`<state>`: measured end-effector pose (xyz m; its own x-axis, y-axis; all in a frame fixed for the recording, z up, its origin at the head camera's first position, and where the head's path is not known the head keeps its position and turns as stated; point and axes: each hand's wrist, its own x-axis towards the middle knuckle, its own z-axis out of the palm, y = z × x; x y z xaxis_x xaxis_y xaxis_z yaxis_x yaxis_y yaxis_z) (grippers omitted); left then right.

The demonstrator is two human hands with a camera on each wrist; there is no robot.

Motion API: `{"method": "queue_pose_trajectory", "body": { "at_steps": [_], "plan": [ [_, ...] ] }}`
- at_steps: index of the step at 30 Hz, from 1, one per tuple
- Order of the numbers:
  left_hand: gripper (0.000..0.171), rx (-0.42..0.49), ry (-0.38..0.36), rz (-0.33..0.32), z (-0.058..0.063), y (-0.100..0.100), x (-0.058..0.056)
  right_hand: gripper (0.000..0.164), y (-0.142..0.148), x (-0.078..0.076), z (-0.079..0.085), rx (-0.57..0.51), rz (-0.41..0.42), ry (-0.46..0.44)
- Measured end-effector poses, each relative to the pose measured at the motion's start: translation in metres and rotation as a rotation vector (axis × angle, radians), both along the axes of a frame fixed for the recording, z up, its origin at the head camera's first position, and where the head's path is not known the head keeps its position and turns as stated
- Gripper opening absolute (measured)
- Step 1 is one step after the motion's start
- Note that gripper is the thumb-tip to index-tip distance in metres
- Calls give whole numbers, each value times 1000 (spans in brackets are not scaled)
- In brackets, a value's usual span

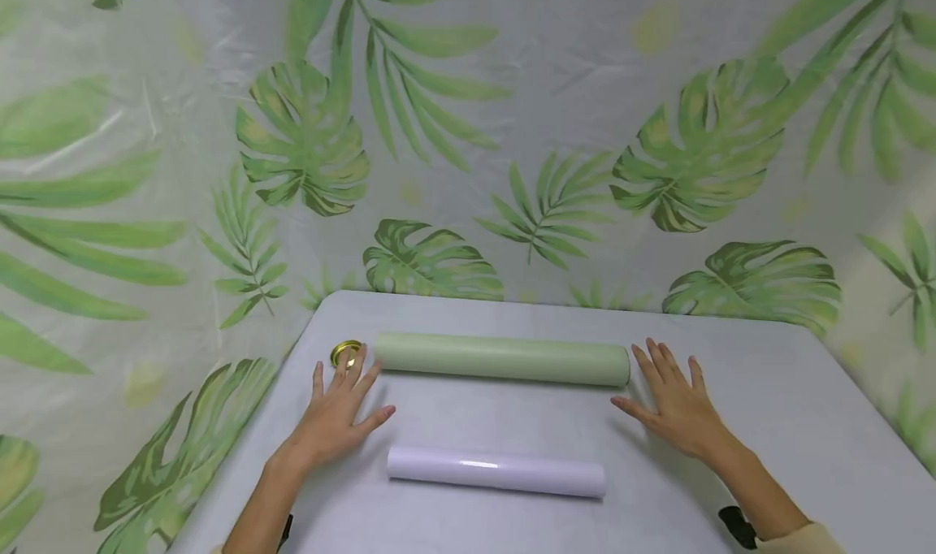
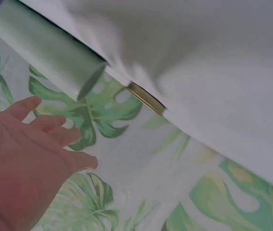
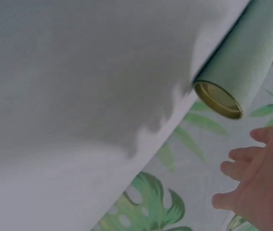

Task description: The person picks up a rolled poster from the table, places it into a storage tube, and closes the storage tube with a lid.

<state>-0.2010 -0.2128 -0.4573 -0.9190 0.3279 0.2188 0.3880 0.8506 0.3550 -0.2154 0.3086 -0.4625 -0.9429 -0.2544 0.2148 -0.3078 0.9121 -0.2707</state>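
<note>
A long pale green tube (image 1: pixel 504 359) lies crosswise on the white table. In the right wrist view its near end carries a gold metal cap (image 3: pixel 218 100). A round gold lid (image 1: pixel 347 354) lies by the tube's left end, partly behind the fingers of my left hand (image 1: pixel 332 420). That hand is spread above the table and holds nothing. My right hand (image 1: pixel 676 408), also spread and holding nothing, hovers near the tube's right end. Between the two hands and nearer to me lies a shiny pale lilac roll (image 1: pixel 497 472).
The white table (image 1: pixel 775 391) has rounded far corners. Right behind it hangs a curtain (image 1: pixel 556 115) printed with green leaves, which also runs down along the left side.
</note>
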Motion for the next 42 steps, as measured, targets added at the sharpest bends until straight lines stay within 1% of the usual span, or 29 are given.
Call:
{"method": "queue_pose_trajectory", "body": {
  "at_steps": [4,6,9,15,17,20,24,28,30,33,37,42],
  "plan": [
    [80,34,-37,-46,0,11,5,96,-8,-5,-7,12,20,16],
    [79,35,-38,-69,1,18,8,96,-12,-9,-9,18,30,24],
    [78,11,-44,-105,0,27,11,96,-19,-14,-9,21,38,23],
    [78,-52,-92,-224,-6,50,19,97,-32,-24,-9,36,57,34],
    [78,-71,-94,-257,-8,57,22,98,-35,-26,-9,35,66,39],
    [77,-98,-88,-286,-10,66,25,98,-39,-28,-10,41,73,46],
    [71,-118,-88,-308,-11,73,30,97,-45,-34,-13,68,90,69],
    [62,-143,-61,-333,-11,77,32,95,-50,-43,-14,109,109,111],
    [56,-161,-49,-343,-11,78,32,92,-52,-48,-12,124,125,130],
    [51,-183,-52,-350,-11,80,32,86,-56,-54,-11,123,163,155],
    [48,-186,-58,-352,-11,82,32,81,-58,-60,-13,123,195,189],
    [47,-178,-78,-346,-10,82,33,76,-60,-68,-20,152,193,253]
  ]
}}
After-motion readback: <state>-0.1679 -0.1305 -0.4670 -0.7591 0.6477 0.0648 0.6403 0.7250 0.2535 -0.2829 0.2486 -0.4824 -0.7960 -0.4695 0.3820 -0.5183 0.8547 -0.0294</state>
